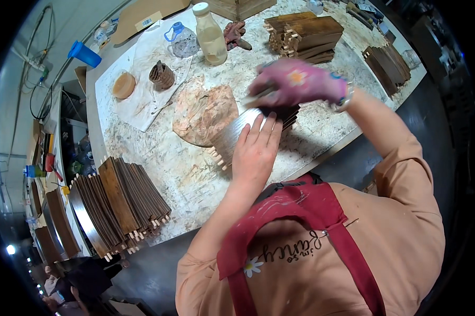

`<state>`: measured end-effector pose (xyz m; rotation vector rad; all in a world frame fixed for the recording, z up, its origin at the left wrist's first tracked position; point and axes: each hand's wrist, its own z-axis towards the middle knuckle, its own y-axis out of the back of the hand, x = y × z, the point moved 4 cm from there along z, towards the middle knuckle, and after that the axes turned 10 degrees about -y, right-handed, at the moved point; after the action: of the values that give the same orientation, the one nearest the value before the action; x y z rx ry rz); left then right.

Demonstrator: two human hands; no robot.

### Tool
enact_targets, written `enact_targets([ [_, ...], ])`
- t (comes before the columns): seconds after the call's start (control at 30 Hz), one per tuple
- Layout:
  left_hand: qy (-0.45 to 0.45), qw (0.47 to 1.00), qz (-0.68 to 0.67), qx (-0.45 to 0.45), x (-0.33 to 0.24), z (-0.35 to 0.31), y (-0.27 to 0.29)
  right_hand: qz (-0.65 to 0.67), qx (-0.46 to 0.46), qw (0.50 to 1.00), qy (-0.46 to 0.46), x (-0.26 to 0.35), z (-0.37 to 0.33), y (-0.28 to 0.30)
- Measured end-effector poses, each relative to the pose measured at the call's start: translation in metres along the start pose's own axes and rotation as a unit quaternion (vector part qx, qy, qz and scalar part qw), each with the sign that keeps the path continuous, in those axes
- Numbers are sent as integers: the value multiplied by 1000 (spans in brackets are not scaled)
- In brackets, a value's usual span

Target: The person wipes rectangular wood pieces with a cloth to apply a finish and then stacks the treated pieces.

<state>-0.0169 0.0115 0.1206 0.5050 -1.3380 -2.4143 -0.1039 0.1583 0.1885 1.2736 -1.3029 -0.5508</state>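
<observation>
My bare left hand (257,150) lies flat, fingers stretched out, on the shiny top of a stack of dark brown curved wooden slats (228,138). Pale dowel ends stick out at the stack's left end. My right hand (290,84), in a pink flowered glove, is closed and smeared by motion over the stack's far end. From its fingers juts a pale, flat thing (256,100); its kind is too blurred to tell. Just left of the stack, a round board (206,113) carries reddish-brown stains.
Slat stacks stand at the near left (124,200), far right (306,34) and right edge (387,66). Toward the back are a glass bottle (211,39), a plastic jug (182,42), a stained glove (236,36), a brown-crusted cup (161,76) and a blue tumbler (85,53).
</observation>
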Motion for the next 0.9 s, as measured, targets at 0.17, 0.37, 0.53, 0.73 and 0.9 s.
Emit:
enact_targets([
  [0.17, -13, 1000, 23, 5, -7, 1, -4, -218, -78, 971, -58, -53, -28, 37],
  [0.37, 42, 970, 57, 232, -13, -22, -39, -59, -24, 968, 244, 71, -30, -9],
  [0.53, 6, 1000, -9, 4, -18, -29, -28, -51, 0, 941, 335, 81, -21, -35],
  [0.73, 34, 998, 21, 43, -18, -12, -18, -63, -121, 916, 377, 73, 10, -35],
  [0.9, 24, 999, 10, 41, -16, -4, -9, 94, -198, 955, 200, 47, 24, -18],
])
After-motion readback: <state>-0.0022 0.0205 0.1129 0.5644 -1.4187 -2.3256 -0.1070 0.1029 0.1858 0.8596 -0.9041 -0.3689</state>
